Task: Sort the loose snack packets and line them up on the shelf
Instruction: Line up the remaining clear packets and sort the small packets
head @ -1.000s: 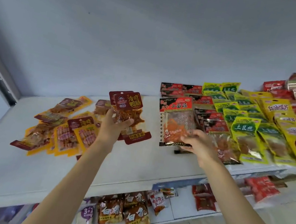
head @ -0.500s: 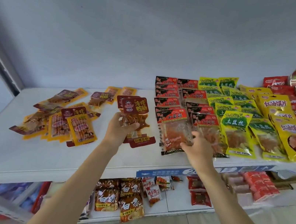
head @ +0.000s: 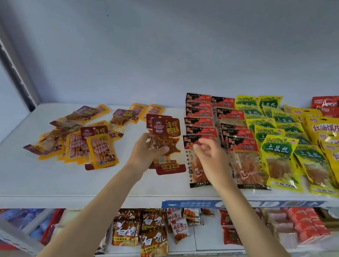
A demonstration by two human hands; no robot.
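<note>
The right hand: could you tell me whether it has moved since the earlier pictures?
Yes: the right hand has shifted from the lower edge of the front red-and-black plastic packet toward its header.

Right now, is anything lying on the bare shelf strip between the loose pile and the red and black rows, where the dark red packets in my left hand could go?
Nothing visible does: the white shelf below the dark red packets in your left hand is bare.

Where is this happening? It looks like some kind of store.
Probably a small shop's snack aisle. Packets lie in sorted rows on a white shelf, a blue strip runs along its front edge, and a lower shelf holds more packaged goods.
</note>
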